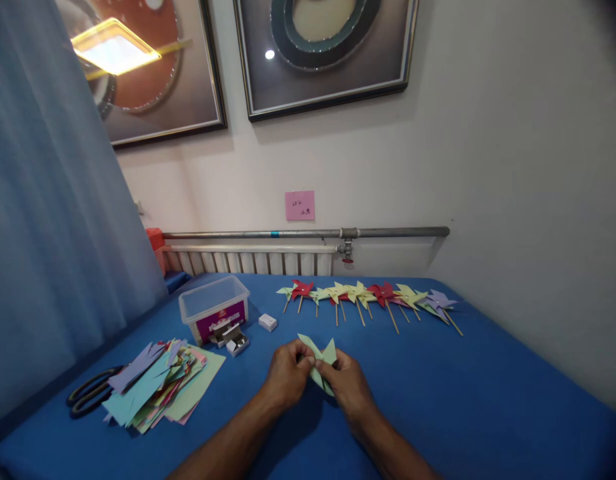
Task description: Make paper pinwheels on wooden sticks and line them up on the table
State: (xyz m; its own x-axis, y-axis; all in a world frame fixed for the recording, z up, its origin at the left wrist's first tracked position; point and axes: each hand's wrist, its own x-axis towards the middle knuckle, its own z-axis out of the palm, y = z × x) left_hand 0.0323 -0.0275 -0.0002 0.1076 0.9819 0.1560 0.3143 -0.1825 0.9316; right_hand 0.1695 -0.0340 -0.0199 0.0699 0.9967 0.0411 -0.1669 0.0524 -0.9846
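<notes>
Between my two hands, above the blue table, is a light green paper pinwheel (pixel 329 353) with its corners folded in. My left hand (pixel 289 372) pinches it from the left, thumb near the middle. From the other side my right hand (pixel 349 385) grips it, the thumb also close to the centre. Whether a pin sits at the middle is hidden by the fingers. Beyond my hands lies a row of finished pinwheels on wooden sticks, among them a red pinwheel (pixel 383 293), a yellow pinwheel (pixel 358 293) and a purple pinwheel (pixel 439 301).
A pile of coloured paper (pixel 148 387) lies at left, partly over black-handled scissors (pixel 91 393). Behind it stand a clear plastic tub (pixel 213 297), an opened small box (pixel 237 343) and a small white box (pixel 268 323). A blue curtain (pixel 63 200) hangs at left; a radiator (pixel 248 260) is behind.
</notes>
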